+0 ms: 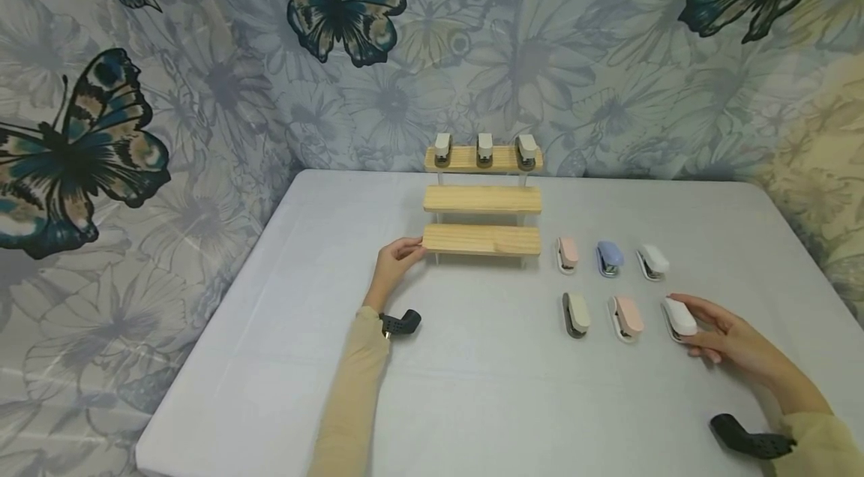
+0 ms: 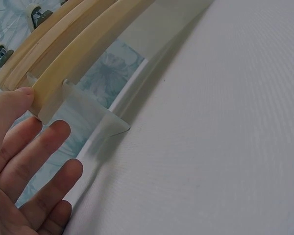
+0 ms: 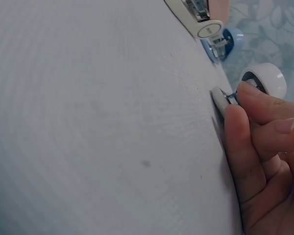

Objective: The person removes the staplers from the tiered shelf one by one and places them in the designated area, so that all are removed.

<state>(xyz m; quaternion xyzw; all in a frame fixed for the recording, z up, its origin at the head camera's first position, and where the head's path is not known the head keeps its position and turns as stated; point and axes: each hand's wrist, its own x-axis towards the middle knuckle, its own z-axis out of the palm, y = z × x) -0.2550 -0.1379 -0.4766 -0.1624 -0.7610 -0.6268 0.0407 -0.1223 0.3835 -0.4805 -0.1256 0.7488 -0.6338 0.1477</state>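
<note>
Sleeve [image 1: 818, 447], right hand [image 1: 736, 342] on white stapler [image 1: 680, 318], five staplers [image 1: 629, 317] nearby

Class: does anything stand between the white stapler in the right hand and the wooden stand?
Yes. Between the white stapler and the wooden stand, mainly the blue stapler and the farther pink stapler stand on the table. Nothing visible hangs above them, so lifting over would probably clear both.
</note>
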